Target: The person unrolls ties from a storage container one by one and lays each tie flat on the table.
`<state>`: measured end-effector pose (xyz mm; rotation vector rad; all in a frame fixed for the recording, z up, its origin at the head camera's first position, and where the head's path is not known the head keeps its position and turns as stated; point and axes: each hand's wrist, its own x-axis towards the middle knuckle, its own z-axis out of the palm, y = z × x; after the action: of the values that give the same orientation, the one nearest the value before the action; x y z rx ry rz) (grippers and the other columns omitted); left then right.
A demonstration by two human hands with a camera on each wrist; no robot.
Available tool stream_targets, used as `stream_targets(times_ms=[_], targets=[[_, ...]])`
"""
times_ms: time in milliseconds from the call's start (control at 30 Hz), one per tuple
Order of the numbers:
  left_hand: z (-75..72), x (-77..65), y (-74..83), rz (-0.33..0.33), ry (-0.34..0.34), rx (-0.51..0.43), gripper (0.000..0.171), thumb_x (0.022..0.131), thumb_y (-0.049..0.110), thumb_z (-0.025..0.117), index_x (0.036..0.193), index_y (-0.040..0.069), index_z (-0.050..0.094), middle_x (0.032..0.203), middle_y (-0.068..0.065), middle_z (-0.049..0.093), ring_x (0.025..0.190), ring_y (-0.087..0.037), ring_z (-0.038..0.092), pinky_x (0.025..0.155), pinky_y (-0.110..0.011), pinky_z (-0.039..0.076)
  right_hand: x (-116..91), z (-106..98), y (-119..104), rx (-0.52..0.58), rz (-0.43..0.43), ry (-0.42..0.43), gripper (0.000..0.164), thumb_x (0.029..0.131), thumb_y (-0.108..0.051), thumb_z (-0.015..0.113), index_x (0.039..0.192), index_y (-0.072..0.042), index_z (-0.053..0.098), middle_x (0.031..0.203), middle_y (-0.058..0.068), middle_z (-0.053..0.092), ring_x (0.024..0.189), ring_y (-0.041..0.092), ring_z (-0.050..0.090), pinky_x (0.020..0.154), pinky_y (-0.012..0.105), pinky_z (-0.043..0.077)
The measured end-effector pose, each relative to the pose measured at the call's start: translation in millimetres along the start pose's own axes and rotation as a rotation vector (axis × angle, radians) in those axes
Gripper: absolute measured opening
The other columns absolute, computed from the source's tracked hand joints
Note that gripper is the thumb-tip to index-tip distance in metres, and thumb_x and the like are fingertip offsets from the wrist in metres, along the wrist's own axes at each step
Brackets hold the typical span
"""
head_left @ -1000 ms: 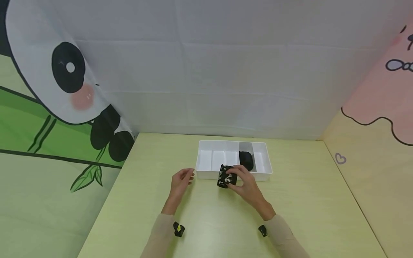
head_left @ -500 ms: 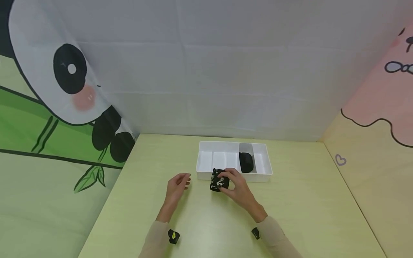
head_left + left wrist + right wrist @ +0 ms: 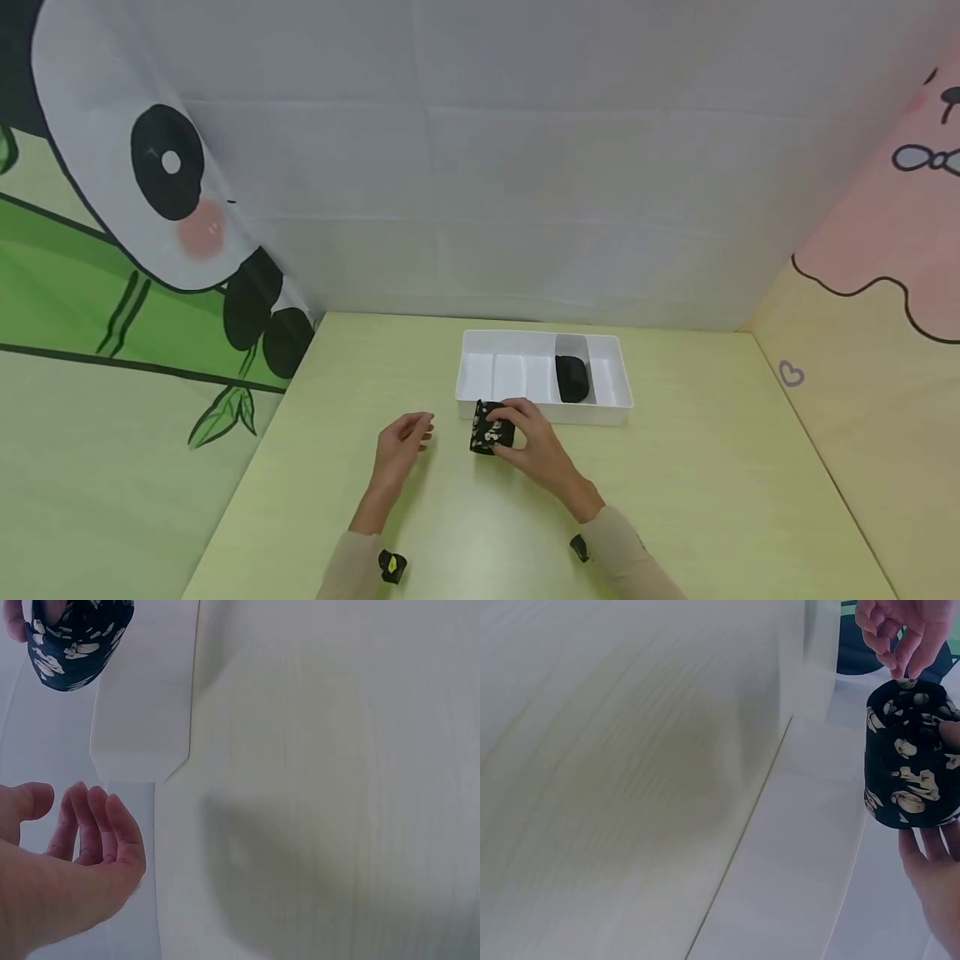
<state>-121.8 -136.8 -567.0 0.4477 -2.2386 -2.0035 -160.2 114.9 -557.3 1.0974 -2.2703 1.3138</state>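
Observation:
My right hand (image 3: 540,450) pinches a dark floral cloth roll (image 3: 491,429) between thumb and fingers, above the table in front of the white tray. In the right wrist view the floral cloth roll (image 3: 911,765) looks like a hollow tube, black with cream flowers, its open end facing the left hand. My left hand (image 3: 400,446) hovers to the left of the roll, fingers loosely bent and holding nothing. The left wrist view shows the left hand (image 3: 90,874) apart from the roll, thumb separate from the fingers.
A white divided tray (image 3: 585,414) stands near the back of the pale yellow table (image 3: 697,450). One compartment right of its middle holds a rounded black item (image 3: 572,379). A white cloth backdrop (image 3: 525,183) rises behind; printed panels stand on both sides.
Both hands have moved to the left and nearer the body. The floral roll has travelled with the right hand, still pinched, toward the tray's left front corner.

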Motion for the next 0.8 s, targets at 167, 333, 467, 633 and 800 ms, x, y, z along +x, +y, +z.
stream_targets(times_ms=[167, 333, 467, 633, 800], targets=[[-1.5, -5.0, -1.9, 0.014, -0.006, 0.022, 0.036, 0.104, 0.025, 0.064, 0.121, -0.006, 0.067, 0.114, -0.027, 0.069, 0.104, -0.041, 0.065, 0.080, -0.031, 0.057, 3.9, 9.9, -3.0, 0.000, 0.002, -0.007, 0.044, 0.078, 0.001, 0.086, 0.116, -0.013, 0.067, 0.125, 0.007, 0.059, 0.117, 0.024, 0.057, 0.095, 0.036, 0.053], [-4.3, -8.9, -4.3, 0.019, 0.009, 0.025, 0.035, 0.103, 0.025, 0.066, 0.120, -0.005, 0.068, 0.112, -0.026, 0.070, 0.103, -0.041, 0.066, 0.080, -0.033, 0.057, 8.1, 18.7, -8.1, 0.024, -0.013, -0.021, 0.042, 0.080, 0.001, 0.084, 0.117, -0.011, 0.067, 0.124, 0.007, 0.059, 0.119, 0.025, 0.057, 0.097, 0.036, 0.052], [-6.0, -11.4, -5.6, 0.018, 0.012, 0.029, 0.034, 0.102, 0.027, 0.067, 0.120, -0.003, 0.069, 0.113, -0.025, 0.070, 0.103, -0.039, 0.066, 0.079, -0.030, 0.057, 10.2, 24.1, -12.1, 0.037, -0.009, -0.030, 0.042, 0.080, 0.001, 0.084, 0.117, -0.010, 0.067, 0.125, 0.007, 0.059, 0.121, 0.025, 0.056, 0.098, 0.037, 0.051], [-6.5, -16.3, -4.1, 0.023, 0.009, 0.047, 0.034, 0.102, 0.027, 0.068, 0.120, -0.002, 0.069, 0.111, -0.021, 0.071, 0.097, -0.030, 0.068, 0.078, -0.029, 0.057, 11.8, 30.7, -15.6, 0.047, 0.005, -0.035, 0.041, 0.080, 0.000, 0.085, 0.116, -0.011, 0.067, 0.125, 0.008, 0.060, 0.120, 0.024, 0.056, 0.098, 0.036, 0.051], [-8.2, -20.4, -1.7, -0.010, 0.014, 0.049, 0.032, 0.102, 0.019, 0.066, 0.123, -0.005, 0.067, 0.111, -0.021, 0.070, 0.092, -0.021, 0.068, 0.081, -0.034, 0.058, 14.3, 39.0, -17.4, 0.053, 0.007, -0.057, 0.041, 0.081, -0.001, 0.084, 0.117, -0.010, 0.067, 0.125, 0.009, 0.059, 0.119, 0.024, 0.056, 0.099, 0.036, 0.051]])
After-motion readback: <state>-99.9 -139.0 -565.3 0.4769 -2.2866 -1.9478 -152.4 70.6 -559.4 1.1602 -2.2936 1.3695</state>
